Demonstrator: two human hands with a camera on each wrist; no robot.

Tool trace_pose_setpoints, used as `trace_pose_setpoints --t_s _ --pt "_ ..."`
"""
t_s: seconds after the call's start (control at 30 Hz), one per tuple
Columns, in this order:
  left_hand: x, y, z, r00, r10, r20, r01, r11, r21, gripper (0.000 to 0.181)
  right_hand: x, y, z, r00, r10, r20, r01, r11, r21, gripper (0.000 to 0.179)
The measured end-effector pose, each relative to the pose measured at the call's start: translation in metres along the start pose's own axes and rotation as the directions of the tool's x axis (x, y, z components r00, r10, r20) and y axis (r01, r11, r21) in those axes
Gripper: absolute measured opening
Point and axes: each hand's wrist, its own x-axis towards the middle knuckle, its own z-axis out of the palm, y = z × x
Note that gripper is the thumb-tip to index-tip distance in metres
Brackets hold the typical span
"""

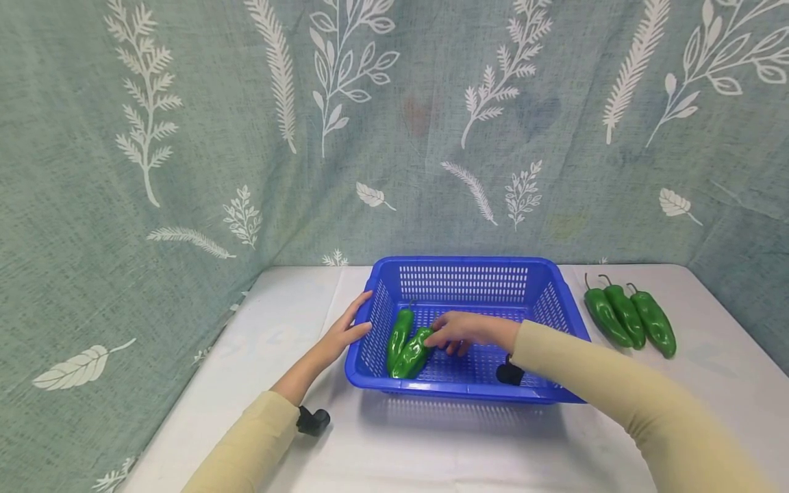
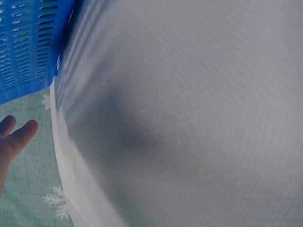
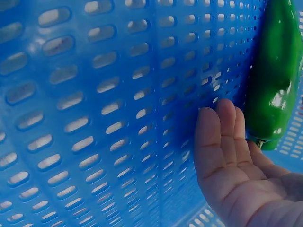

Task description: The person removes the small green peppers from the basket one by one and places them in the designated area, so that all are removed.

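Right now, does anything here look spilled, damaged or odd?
Faint coloured patches on the leafy cloth look odd against its white print, perhaps stains. The two green peppers in the blue basket and three peppers on the white table look undamaged.

It's two peppers (image 1: 400, 337) just left of the right hand's (image 1: 465, 330) fingers (image 3: 209, 130), and three peppers (image 1: 625, 316) well off to those fingers' right: five altogether! One basket (image 1: 456, 392) around those same fingers, one left hand (image 1: 337, 337) with its fingers at the basket's side, so two hands in play. Two sleeves (image 1: 259, 428), one behind each set of fingers, two cameras (image 1: 316, 422), and one counter (image 1: 296, 308) below!
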Motion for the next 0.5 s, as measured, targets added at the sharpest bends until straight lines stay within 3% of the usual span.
trace_pose_setpoints --t_s 0.5 --pt "-0.0002 -0.0009 -0.0003 1.000 -0.002 -0.005 0.002 1.000 0.010 0.062 0.0081 -0.0047 0.0059 1.000 0.020 0.020 -0.021 0.998 0.064 0.071"
